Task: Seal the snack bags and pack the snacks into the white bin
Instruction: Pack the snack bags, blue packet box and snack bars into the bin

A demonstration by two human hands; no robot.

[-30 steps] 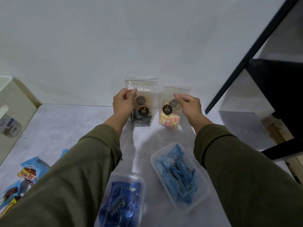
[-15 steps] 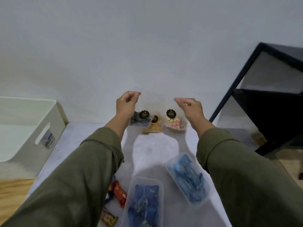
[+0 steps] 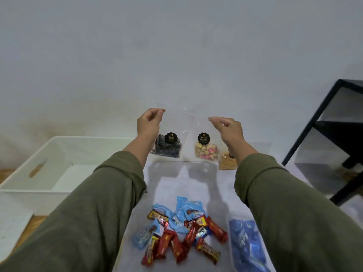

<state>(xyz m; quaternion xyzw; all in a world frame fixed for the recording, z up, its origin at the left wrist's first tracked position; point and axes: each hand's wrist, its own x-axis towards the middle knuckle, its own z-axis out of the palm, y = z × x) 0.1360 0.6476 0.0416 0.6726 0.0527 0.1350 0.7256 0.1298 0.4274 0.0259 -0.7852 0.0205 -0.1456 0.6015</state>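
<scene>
A head-worn camera looks down over two arms in olive green sleeves, stretched out above a pale grey bench [image 3: 196, 185].

The left hand [image 3: 150, 122] is raised at about 11 o'clock from the middle of the view, its thumb and fingers pinched on the top corner of a clear snack bag [image 3: 168, 146] holding dark swirled biscuits under a round black label. The right hand [image 3: 228, 129], at about 1 o'clock, pinches the top corner of a second clear bag [image 3: 206, 150] filled with small pink and cream biscuits. Both bags hang upright, side by side between the hands. Whether their tops are sealed cannot be told.

A third bag of brown crumbs [image 3: 227, 162] shows just behind the right wrist.

The white bin [image 3: 33, 169] sits at 9 o'clock, left of the bench, with a handle slot in its side.

At 6 o'clock lies a heap of wrapped sweets [image 3: 180, 232], red and light blue. A clear tub of blue packets [image 3: 245, 246] sits at 5 o'clock, partly under the right sleeve. A black shelf frame [image 3: 322, 122] stands at 3 o'clock.
</scene>
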